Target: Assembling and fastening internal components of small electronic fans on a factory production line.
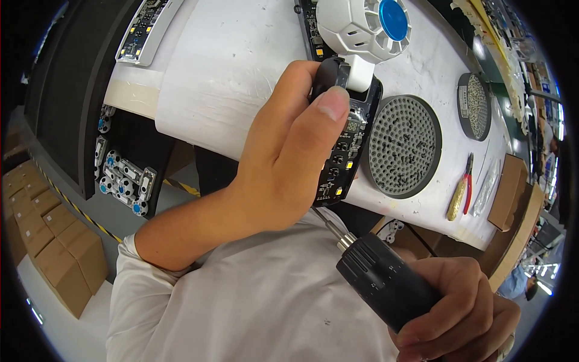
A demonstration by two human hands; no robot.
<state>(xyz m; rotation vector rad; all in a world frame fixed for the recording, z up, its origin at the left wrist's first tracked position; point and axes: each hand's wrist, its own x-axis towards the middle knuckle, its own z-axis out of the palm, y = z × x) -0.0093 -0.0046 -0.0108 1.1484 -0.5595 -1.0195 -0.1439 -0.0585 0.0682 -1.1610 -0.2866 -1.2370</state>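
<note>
My left hand is wrapped around a black device with an exposed circuit board, its thumb pressed near the top. A white fan-like head with a blue round centre joins the device through a white neck. In my right hand is a black electric screwdriver, fingers closed around its body. Its thin bit points up and left to the lower end of the device; whether the tip touches a screw is hidden. Just right of the device lies a round grey tray of small holes holding many tiny dark screws.
Pliers with red and yellow handles lie at the table's right, near a cardboard box. Farther back is a grey dish of small metal parts. A white shell with a circuit board sits back left. Stacked cartons stand lower left.
</note>
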